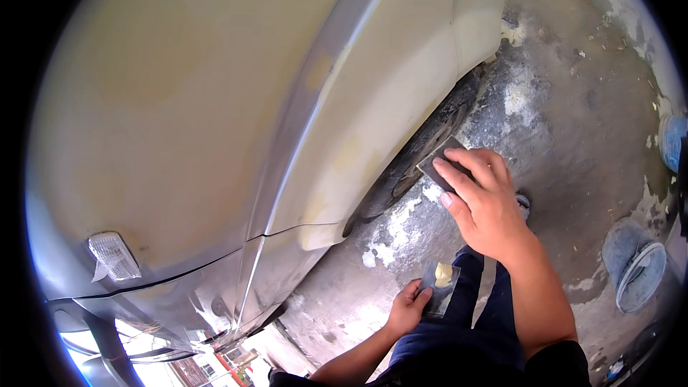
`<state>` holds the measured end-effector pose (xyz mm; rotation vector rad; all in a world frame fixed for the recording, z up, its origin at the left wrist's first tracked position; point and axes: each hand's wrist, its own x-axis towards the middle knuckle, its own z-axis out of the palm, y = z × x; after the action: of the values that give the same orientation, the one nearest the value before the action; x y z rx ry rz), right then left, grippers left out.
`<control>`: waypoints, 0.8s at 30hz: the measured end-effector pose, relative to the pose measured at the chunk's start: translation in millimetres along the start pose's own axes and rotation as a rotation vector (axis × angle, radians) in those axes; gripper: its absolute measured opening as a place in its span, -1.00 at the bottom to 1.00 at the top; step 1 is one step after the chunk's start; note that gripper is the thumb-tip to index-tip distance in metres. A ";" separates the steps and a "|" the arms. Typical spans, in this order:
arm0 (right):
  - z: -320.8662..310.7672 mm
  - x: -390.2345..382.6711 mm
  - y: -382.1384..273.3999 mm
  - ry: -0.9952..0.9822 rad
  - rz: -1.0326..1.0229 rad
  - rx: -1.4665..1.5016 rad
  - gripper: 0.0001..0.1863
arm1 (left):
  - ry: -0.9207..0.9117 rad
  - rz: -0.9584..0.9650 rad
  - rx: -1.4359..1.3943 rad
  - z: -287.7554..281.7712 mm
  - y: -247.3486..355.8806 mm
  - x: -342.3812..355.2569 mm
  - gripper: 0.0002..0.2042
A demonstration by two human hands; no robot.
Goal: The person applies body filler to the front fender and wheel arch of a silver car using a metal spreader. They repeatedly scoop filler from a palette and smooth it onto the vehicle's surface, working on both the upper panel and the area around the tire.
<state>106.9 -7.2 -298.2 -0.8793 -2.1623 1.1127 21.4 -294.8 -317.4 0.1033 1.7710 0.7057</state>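
A pale car fender [201, 100] with yellowish filler patches fills the left and upper part of the head view. My right hand [491, 211] is closed on a dark, flat rectangular spreader [439, 150], held over the floor just right of the tyre [401, 172] and apart from the bodywork. Lower down, near my legs, my left hand [407, 309] grips a thin see-through plate [434, 305] between thumb and fingers. On that plate sits a lump of cream-yellow putty [444, 275].
A small clear side lamp [115, 256] is set in the fender, near the door seam. A grey bucket [634, 265] lies tilted at the right; a blue container [672, 143] stands beyond it. Debris and white patches dot the concrete floor [573, 115].
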 end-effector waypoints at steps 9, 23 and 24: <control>-18.0 7.9 14.3 0.080 0.018 0.023 -0.58 | 0.042 0.051 -0.069 3.8 -10.5 -3.6 -0.76; -28.3 38.8 39.6 0.228 0.033 0.229 -0.60 | 0.055 0.060 0.040 12.7 3.3 0.7 -0.74; -26.2 39.3 42.3 0.235 0.039 0.256 -0.60 | 0.057 0.056 0.050 12.5 3.4 1.7 -0.74</control>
<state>113.2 53.9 -313.9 -0.8888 -1.7746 1.2080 31.2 -286.2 -319.0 0.1688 1.8472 0.7108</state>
